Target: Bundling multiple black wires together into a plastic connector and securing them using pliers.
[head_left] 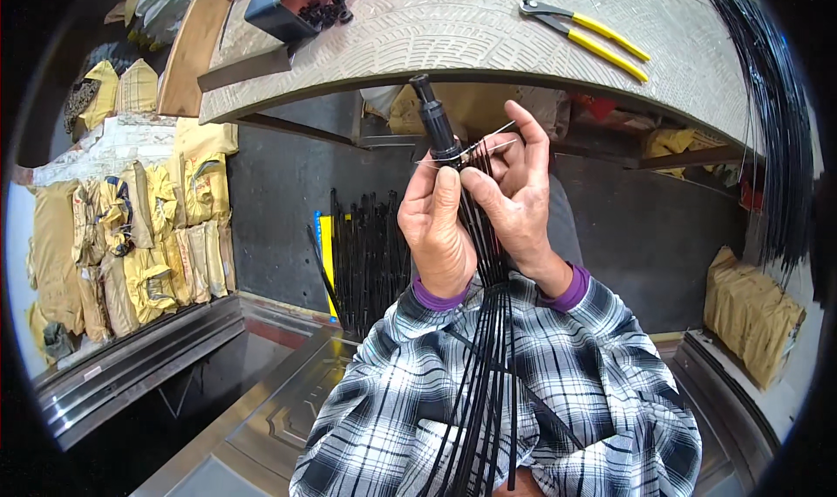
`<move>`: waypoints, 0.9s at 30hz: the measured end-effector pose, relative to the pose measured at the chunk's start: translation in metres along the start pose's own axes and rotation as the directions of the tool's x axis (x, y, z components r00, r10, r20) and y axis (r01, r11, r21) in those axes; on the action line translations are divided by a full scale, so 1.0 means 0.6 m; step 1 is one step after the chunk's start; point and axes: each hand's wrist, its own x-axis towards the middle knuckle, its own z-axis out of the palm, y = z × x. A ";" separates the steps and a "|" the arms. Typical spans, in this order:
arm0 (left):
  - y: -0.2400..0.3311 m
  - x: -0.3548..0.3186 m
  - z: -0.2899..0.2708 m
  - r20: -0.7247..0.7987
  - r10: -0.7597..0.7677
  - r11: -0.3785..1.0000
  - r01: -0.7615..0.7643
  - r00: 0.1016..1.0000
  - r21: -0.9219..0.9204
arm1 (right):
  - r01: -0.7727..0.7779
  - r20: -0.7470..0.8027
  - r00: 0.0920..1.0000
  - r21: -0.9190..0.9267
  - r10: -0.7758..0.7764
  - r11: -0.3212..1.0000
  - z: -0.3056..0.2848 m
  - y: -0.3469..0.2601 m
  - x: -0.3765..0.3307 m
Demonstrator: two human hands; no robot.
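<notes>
Just below the table's near edge, an umbrella frame (438,127) slants upward, a black ribbed tube at its top. Its bundle of thin black ribs (493,349) runs down over my lap, gathered partway along. My left hand (440,227) is closed on the joint under the tube, its thumb pressed against it. My right hand (519,196) pinches the same joint from the other side with its thumb, while one finger points up. Thin pale wire ends (494,139) stick out by my right fingers; exactly which fingers grip them is hidden.
On the patterned tabletop (436,52) lie yellow-handled pincers (593,39). A dark bin (283,9) with small black parts stands at the left. More black rods (362,262) lean below the table; others hang (776,113) at the right. Wrapped packages (139,235) are stacked left.
</notes>
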 end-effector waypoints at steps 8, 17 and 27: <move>-0.003 0.001 -0.008 0.017 0.008 1.000 -0.008 1.000 0.027 | -0.066 0.046 0.997 0.140 0.060 0.988 -0.003 -0.004 0.007; 0.008 0.002 -0.025 0.078 -0.034 0.998 0.039 0.996 -0.056 | -0.269 0.139 0.960 0.226 0.242 0.936 -0.002 -0.007 0.005; 0.023 0.014 -0.040 0.191 -0.111 0.991 0.124 0.975 -0.057 | -0.363 0.202 0.923 0.169 0.328 0.916 -0.015 0.012 -0.005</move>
